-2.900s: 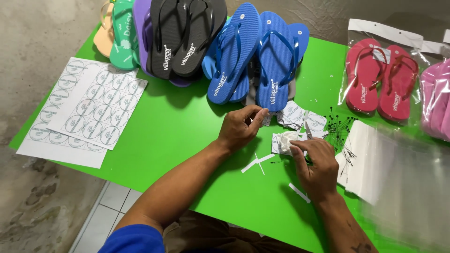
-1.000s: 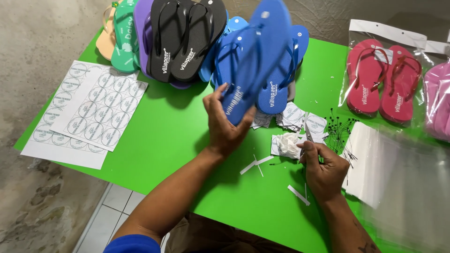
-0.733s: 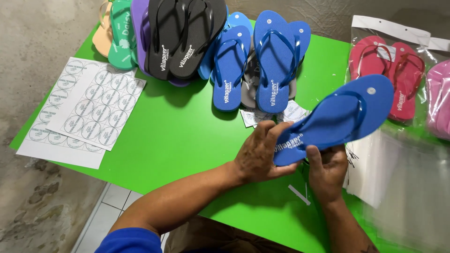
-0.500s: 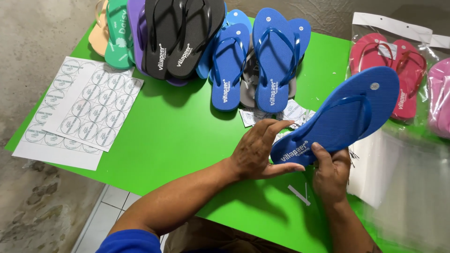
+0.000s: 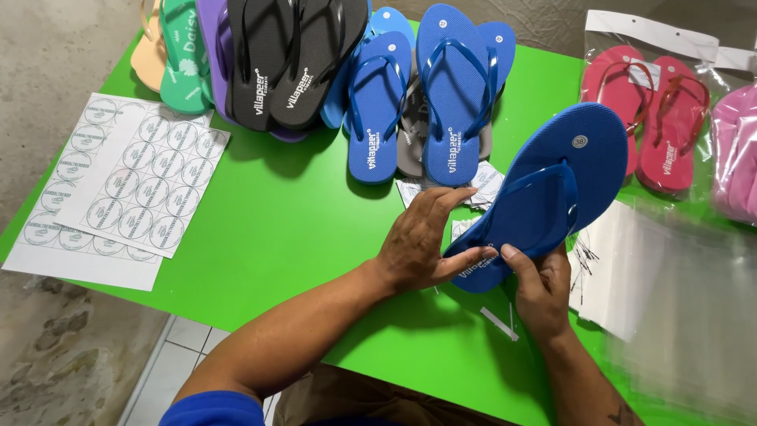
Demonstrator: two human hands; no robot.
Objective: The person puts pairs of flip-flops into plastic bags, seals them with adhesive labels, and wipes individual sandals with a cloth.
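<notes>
I hold a blue flip-flop (image 5: 552, 181) tilted above the green table (image 5: 276, 229), heel toward me and toe up to the right. My left hand (image 5: 422, 244) grips its heel edge from the left, thumb on the sole's top. My right hand (image 5: 540, 288) pinches the heel from below, fingers by the strap. Small white paper tags (image 5: 482, 185) lie under the flip-flop on the table.
More blue flip-flops (image 5: 453, 87) and black ones (image 5: 296, 59) lie in a row at the far edge. Bagged red flip-flops (image 5: 658, 118) sit far right. Round-sticker sheets (image 5: 126, 185) lie left. Clear plastic bags (image 5: 670, 292) lie right.
My left hand reached to the row, took a blue flip-flop and brought it over to my right hand. Both hands now hold it by the heel.
</notes>
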